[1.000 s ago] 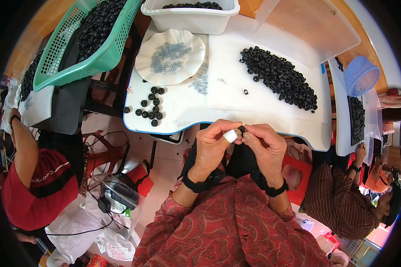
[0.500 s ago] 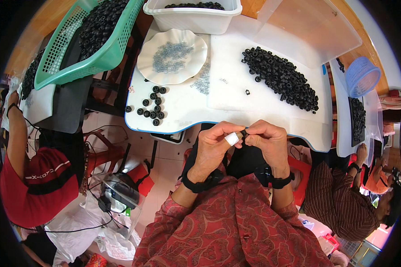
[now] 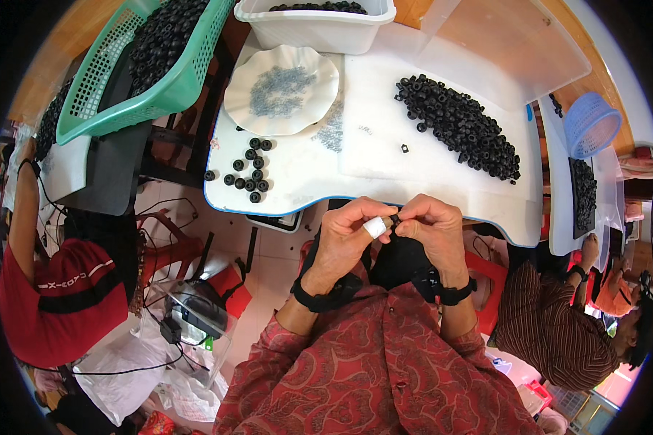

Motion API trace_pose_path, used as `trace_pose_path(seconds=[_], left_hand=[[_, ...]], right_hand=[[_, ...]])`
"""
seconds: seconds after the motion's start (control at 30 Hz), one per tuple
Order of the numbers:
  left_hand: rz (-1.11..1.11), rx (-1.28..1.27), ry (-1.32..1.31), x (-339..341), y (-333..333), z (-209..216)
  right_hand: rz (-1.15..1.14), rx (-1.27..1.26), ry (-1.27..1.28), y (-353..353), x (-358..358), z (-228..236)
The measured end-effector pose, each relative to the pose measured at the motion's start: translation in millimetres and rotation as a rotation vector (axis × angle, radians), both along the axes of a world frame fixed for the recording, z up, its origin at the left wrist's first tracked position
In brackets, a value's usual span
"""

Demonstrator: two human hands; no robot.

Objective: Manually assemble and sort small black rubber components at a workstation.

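Note:
Just past the table's near edge, my left hand [image 3: 343,233] and my right hand [image 3: 437,230] meet with fingertips pinched together. Between them is a small black round part [image 3: 394,220], mostly covered by the fingers; both hands grip it. A white wrap [image 3: 375,227] circles one finger of my left hand. On the table [image 3: 305,181] ahead lies a heap of small black parts [image 3: 461,127]. Left of it, several round black pieces [image 3: 257,164] stand loosely grouped. A white wavy-edged plate [image 3: 323,109] carries many tiny clear pieces [image 3: 279,90], with more scattered beside it.
At the back stands a white tub [image 3: 315,32] of black parts. A green basket [image 3: 145,109] of black parts is at far left, a blue basket [image 3: 591,127] at right. A clear plastic sheet [image 3: 508,43] rises behind the heap. Other people sit on both sides.
Both hands shift very slightly left while keeping their pinch on the small black part. The things on the table stay as they were.

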State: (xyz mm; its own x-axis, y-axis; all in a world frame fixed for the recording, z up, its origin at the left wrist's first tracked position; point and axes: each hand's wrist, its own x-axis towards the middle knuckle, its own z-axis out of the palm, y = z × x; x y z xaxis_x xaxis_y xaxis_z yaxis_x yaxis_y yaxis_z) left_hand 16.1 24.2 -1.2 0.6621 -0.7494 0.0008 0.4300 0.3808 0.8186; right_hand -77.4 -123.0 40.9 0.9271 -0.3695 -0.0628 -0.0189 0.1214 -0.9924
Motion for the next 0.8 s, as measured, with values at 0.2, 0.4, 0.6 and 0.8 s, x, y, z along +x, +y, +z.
trace_pose_path(seconds=[0.2, 0.4, 0.6, 0.8], left_hand=[[-0.056, 0.000, 0.056, 6, 0, 8], [-0.090, -0.029, 0.132, 11, 1, 9], [-0.126, -0.045, 0.217, 13, 5, 2], [-0.158, -0.116, 0.334, 10, 4, 2]], right_hand=[[0.001, -0.045, -0.035, 4, 1, 9], [0.108, -0.228, -0.025, 1, 1, 15], [0.130, -0.226, -0.032, 10, 6, 18], [0.087, -0.355, -0.112, 9, 5, 10]])
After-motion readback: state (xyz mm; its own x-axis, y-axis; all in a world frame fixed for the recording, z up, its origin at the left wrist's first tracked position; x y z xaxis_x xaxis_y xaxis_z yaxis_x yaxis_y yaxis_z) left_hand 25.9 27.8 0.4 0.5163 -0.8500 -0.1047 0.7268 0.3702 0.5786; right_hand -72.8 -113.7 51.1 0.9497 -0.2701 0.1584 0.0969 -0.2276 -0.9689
